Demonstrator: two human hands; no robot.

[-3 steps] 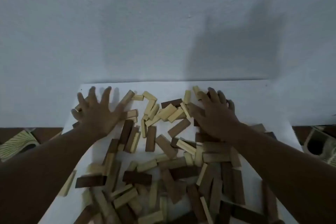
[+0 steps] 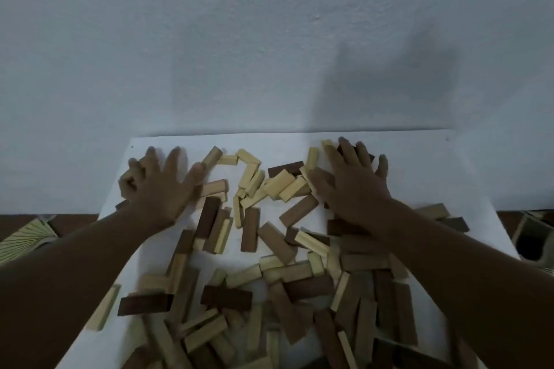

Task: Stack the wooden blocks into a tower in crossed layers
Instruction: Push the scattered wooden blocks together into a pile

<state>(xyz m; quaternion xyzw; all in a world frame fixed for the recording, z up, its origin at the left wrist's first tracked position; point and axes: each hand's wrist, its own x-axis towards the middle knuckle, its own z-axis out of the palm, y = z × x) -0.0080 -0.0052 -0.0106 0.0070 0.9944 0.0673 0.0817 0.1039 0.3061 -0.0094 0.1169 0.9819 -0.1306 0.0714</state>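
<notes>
Barely changed: both hands [image 2: 163,189] [image 2: 355,186] stay spread on scattered blocks [image 2: 248,229]

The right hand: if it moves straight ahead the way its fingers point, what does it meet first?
The right hand points toward the wall. Under its fingertips lies a dark block; it would likely push that first. Beyond it shows only bare white table, then the wall. Depth is uncertain.

Wooden blocks [image 2: 271,252], pale and dark, are lying scattered flat across the white table [image 2: 281,144], unstacked. The left hand [image 2: 160,189] is resting with fingers spread on blocks near the far left corner; the right hand [image 2: 353,186] is lying flat on blocks toward the far right edge.
</notes>
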